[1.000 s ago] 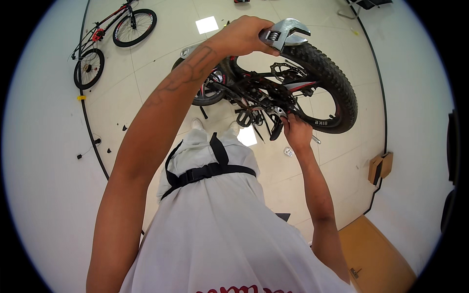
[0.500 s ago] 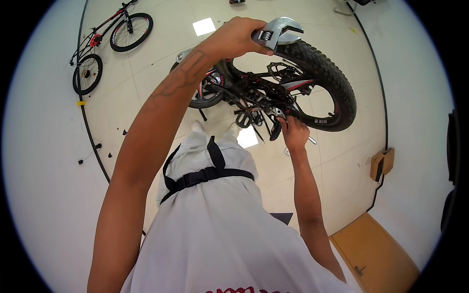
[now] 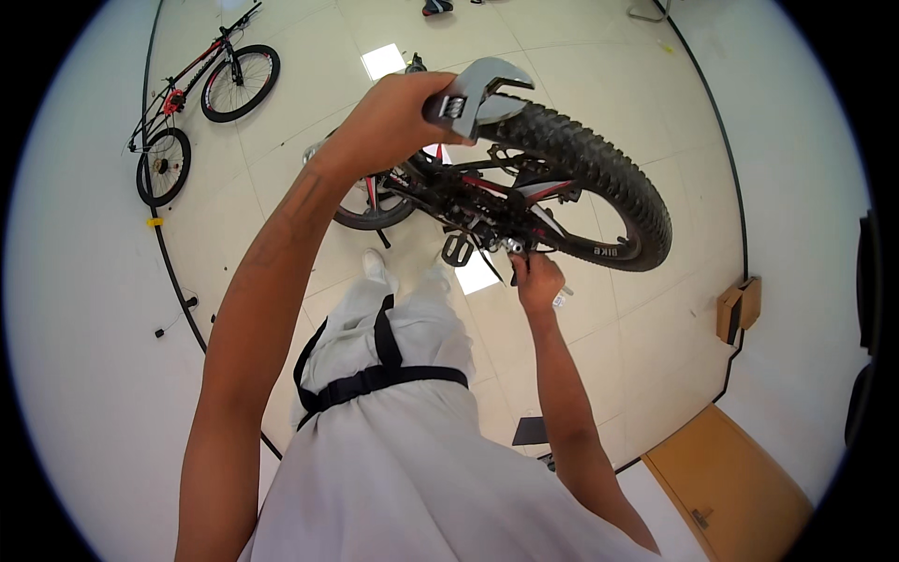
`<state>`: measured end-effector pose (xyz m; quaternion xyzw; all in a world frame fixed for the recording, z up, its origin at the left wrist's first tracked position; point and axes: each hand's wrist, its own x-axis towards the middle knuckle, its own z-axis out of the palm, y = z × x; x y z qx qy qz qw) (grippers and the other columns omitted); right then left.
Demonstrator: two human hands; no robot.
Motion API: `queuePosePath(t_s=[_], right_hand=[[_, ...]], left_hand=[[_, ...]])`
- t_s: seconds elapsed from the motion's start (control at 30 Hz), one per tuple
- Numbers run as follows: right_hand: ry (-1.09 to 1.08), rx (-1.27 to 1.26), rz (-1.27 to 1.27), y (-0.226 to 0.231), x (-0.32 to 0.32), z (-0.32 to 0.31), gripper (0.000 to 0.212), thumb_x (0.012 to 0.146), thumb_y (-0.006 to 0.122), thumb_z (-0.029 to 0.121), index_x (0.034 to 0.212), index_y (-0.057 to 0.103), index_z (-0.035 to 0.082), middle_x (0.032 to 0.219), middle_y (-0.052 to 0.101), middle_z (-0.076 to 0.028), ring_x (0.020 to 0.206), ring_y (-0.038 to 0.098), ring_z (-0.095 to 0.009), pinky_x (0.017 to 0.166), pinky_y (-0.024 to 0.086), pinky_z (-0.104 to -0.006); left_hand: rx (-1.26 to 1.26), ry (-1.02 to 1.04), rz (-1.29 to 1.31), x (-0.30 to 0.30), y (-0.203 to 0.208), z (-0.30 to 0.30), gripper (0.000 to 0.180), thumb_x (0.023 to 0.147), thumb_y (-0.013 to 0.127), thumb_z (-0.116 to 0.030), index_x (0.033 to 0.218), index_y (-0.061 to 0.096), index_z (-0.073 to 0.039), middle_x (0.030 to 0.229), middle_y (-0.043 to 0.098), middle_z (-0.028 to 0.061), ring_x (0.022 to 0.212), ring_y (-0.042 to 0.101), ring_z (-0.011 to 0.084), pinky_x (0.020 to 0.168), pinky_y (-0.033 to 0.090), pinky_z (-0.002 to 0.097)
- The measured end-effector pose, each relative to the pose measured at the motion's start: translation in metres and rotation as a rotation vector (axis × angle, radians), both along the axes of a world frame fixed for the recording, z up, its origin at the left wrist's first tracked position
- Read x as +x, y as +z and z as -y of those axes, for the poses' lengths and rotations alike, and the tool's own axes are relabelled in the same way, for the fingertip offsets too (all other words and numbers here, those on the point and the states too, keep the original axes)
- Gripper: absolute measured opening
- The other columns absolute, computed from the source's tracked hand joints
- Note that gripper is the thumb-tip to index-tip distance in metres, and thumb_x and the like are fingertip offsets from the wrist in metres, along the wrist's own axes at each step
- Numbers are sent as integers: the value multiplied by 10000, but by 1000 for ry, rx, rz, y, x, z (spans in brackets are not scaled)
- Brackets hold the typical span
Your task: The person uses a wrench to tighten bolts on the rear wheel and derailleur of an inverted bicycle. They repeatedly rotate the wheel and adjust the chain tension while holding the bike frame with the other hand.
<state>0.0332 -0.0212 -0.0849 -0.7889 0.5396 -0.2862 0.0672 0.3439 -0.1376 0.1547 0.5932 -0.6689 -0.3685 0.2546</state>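
My left hand (image 3: 398, 117) is closed round a large silver adjustable wrench (image 3: 478, 98), its jaws apart. The wrench is above the knobby black tyre (image 3: 599, 155) of a black and red bicycle (image 3: 449, 192). Lower down, my right hand (image 3: 540, 281) is closed beside the bicycle's middle, near a black pedal (image 3: 457, 250). It grips a silver tool, mostly hidden by the fingers. A bright metal head (image 3: 513, 245) shows at the fingertips against the bicycle. Whether it is fitted onto a part, I cannot tell.
Another black and red bicycle (image 3: 173, 103) is at the far left by the wall. A cardboard box (image 3: 740, 309) lies at the right wall, and a wooden door (image 3: 726, 482) is at the lower right. My shoes (image 3: 375, 267) are close to the bicycle.
My left hand has moved left and slightly down with the adjustable wrench. My right hand appears lower and further left, still on its tool. The whole view has also shifted a little.
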Motion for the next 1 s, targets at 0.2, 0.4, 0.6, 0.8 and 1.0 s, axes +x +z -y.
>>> queuePosePath(t_s=[0.2, 0.4, 0.6, 0.8, 1.0], right_hand=[[-39, -24, 79, -27, 9, -2, 331, 710, 810, 265, 722, 542, 71, 599, 562, -88, 520, 545, -290, 484, 413, -415], [-14, -58, 121, -38, 13, 1, 337, 692, 818, 246, 715, 529, 75, 593, 538, -82, 509, 521, -297, 475, 400, -414], [-2, 181, 134, -29, 8, -16, 311, 753, 760, 309, 751, 572, 62, 655, 567, -108, 617, 562, -310, 579, 435, -454], [45, 57, 48, 1, 14, -32, 216, 802, 654, 273, 816, 612, 62, 776, 613, -133, 819, 620, -341, 681, 470, -460], [230, 640, 147, -47, 7, -73, 303, 747, 621, 247, 989, 605, 66, 845, 540, -117, 843, 570, -291, 719, 461, -439]], left_hand=[[19, 35, 42, 2, 1, -2, 533, 699, 818, -46, 1183, 604, 15, 891, 652, 39, 811, 561, 85, 775, 484, 253], [44, 65, 8, 1, 1, -3, 546, 700, 814, -15, 1199, 594, 20, 942, 659, 23, 833, 547, 65, 777, 488, 245], [56, -15, 64, 9, 8, 1, 501, 683, 806, 24, 1147, 618, 12, 936, 643, 3, 864, 535, 53, 806, 489, 233], [234, 67, -25, 5, 26, -43, 513, 677, 755, 84, 1165, 639, -25, 989, 672, 28, 893, 598, 90, 774, 519, 264], [164, 62, 169, 11, 21, -60, 539, 624, 712, 101, 1150, 634, 6, 1141, 668, 126, 1063, 632, 226, 947, 472, 316]])
